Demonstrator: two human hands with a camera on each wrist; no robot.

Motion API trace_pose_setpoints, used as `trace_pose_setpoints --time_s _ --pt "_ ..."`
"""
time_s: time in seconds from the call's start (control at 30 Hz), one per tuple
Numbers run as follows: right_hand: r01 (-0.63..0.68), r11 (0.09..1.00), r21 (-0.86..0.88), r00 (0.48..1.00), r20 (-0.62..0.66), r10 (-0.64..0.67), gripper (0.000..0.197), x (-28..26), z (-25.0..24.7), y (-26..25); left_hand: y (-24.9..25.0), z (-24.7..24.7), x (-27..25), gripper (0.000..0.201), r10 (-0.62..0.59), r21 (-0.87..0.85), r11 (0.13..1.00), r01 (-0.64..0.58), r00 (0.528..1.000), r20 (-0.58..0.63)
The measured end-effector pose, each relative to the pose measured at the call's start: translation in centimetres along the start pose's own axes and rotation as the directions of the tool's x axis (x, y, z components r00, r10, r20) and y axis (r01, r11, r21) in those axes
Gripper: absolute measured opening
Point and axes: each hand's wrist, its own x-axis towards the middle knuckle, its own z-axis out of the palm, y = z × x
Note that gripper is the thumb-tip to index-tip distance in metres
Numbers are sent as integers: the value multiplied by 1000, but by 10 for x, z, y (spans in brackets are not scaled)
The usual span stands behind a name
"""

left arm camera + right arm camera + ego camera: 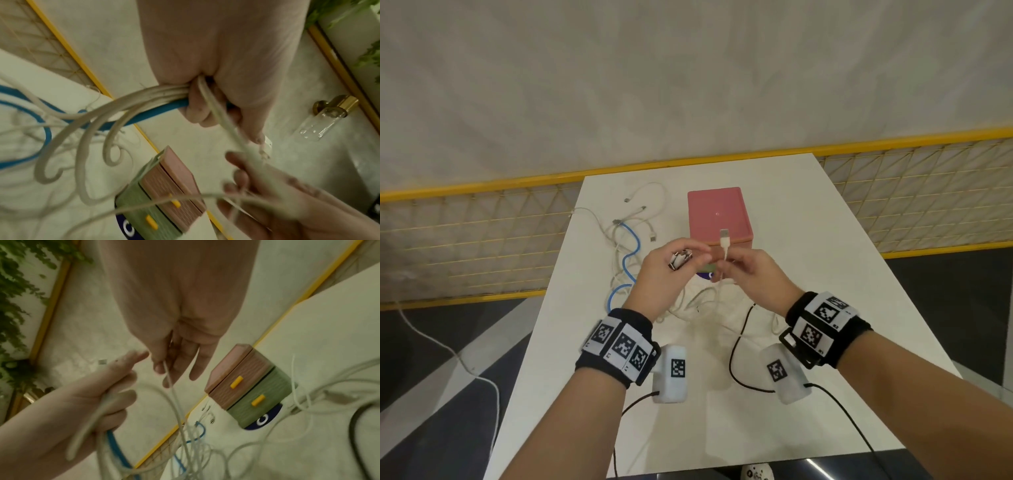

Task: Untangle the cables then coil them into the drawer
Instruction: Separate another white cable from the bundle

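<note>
A tangle of white cables (641, 219) and one blue cable (632, 247) lies on the white table (808, 260), left of a small drawer unit (717, 212) with a pink top. My left hand (675, 265) grips a bundle of several white cables and the blue cable (156, 110), with plug ends (680, 259) sticking out above the fist. Just to its right, my right hand (736, 270) pinches a thin white cable (167, 374) whose USB plug (724, 236) points up. Both drawers (246, 386), pink over green with yellow handles, look closed.
A yellow mesh fence (482, 240) runs behind and left of the table. One white cable (431, 339) trails off the left edge to the floor. Black camera leads (736, 346) loop on the table near my wrists. Bare tabletop lies right of the drawer unit.
</note>
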Motion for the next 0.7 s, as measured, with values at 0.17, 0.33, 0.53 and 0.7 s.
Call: trace_pose_setpoints --time_s 0.17,0.33,0.53,0.7 --pt "11 950 -311 944 -310 -113 23 -2 -34 -1 -20 -24 4 4 6 268 962 50 979 -202" --pt "77 946 -314 990 -85 -108 21 3 -17 -17 5 -3 6 22 22 142 990 -14 998 -58" --pt "151 961 -233 988 2 -155 25 11 10 -24 18 14 13 23 -82 -136 988 68 992 -101" --pt "128 967 -221 991 70 -115 29 9 16 -17 18 10 18 29 -201 -332 932 146 970 -137"
